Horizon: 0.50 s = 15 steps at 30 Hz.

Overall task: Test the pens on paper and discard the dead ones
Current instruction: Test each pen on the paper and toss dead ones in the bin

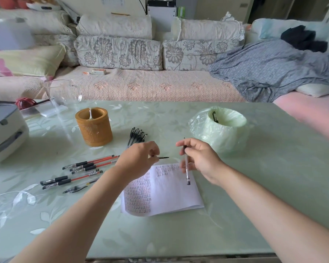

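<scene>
A: Nearest is the table (179, 240), then the paper (171, 192). And the hands?
B: Above it. The right hand (199, 158) curls its fingers round a clear pen (187, 171), roughly upright; the left hand (141, 158) pinches a black cap (162, 157). Other pens (80, 171) lie to the left.

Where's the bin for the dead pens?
In the head view, the green-bagged bin stands right of centre on the table, just beyond the right hand.

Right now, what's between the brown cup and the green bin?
A bunch of black pens lies between the brown cup and the green bin, nearer the cup; the head view shows it.
</scene>
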### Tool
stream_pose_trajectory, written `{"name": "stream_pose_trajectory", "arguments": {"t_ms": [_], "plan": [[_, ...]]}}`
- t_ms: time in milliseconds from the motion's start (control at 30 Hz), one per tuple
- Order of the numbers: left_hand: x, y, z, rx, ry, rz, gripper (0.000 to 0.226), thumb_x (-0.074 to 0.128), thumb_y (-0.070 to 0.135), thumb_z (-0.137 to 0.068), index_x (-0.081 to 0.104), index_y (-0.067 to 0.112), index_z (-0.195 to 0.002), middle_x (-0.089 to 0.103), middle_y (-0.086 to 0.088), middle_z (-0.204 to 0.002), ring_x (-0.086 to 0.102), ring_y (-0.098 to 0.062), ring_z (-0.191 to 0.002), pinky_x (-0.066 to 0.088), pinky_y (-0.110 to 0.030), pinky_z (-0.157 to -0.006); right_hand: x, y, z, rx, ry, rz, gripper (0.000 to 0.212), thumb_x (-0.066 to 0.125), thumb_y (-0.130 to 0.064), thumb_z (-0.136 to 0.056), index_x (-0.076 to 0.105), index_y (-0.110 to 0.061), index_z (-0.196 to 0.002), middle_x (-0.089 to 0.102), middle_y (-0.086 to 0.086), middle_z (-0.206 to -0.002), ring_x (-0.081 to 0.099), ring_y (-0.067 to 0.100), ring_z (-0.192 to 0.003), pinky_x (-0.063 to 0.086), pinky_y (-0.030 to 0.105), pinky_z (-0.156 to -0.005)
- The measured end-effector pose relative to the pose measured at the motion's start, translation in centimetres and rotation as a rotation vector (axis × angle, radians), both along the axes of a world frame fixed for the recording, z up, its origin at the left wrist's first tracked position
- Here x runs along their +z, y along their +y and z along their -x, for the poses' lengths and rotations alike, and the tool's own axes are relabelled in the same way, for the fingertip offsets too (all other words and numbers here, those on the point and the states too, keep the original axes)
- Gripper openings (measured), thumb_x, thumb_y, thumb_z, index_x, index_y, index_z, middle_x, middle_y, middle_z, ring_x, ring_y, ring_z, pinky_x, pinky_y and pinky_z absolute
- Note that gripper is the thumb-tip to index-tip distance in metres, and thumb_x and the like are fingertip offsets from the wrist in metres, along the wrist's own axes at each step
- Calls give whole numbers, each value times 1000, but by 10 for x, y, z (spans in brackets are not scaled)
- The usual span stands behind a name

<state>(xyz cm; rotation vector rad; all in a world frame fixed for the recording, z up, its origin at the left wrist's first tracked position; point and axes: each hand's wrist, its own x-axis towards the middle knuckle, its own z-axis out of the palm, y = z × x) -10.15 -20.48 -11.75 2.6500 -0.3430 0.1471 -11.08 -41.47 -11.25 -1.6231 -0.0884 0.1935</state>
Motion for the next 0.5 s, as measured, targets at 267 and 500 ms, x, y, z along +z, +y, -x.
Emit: {"name": "stream_pose_trajectory", "arguments": {"t_ms": [267,500], "plan": [[7,-9,4,-19,-8,136,10,68,25,-87,64,29,-95,63,19,-84,56,2,-72,40,-16,-60,-1,-9,0,-33,-322,669,16,72,-21,-85,71,-31,-98,66,-16,-86,51,-13,-61,37,17,-64],[9,-7,4,-15,-19,131,10,67,25,-88,65,27,-98,63,17,-86,55,3,-75,41,-17,-62,2,-10,3,-49,-378,795,13,66,-23,-88,70,-31,-97,65,-18,-89,50,-13,-64,35,12,-63]]}}
